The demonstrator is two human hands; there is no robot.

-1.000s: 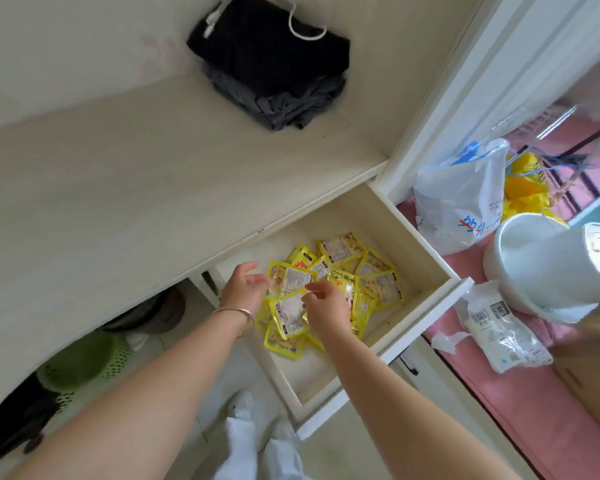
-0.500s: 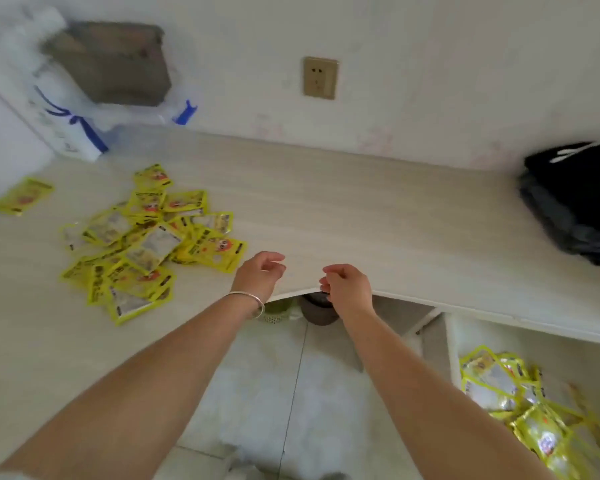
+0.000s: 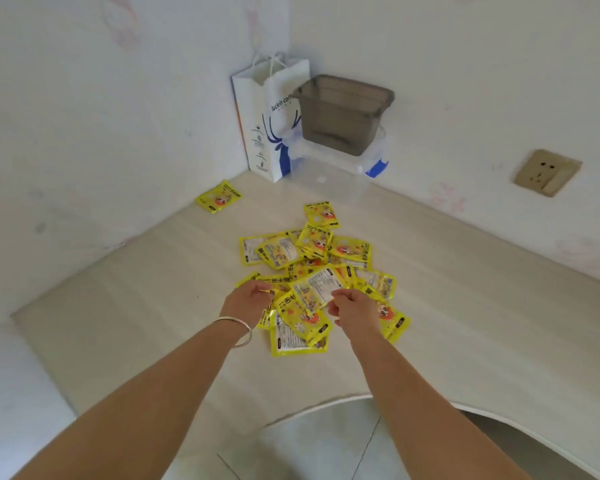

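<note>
The heap of flat yellow foil sachets [image 3: 326, 258] lies on the pale wooden desktop [image 3: 465, 323], out from its back corner. The left hand [image 3: 248, 301] pinches a yellow edge sachet [image 3: 268, 293] at the heap's near-left side. The right hand [image 3: 355, 311] pinches the white-backed sachet [image 3: 314, 289] on top. Best, I'd say, to lift each clear by its rim, so neighbours aren't dragged toward the front edge.

Flat yellow foil sachets [image 3: 312, 258] with cartoon print lie in a loose overlapping heap on the pale desk [image 3: 465, 323], some face up, some showing white printed backs; one white-backed sachet [image 3: 317, 287] sits tilted atop the near side
</note>
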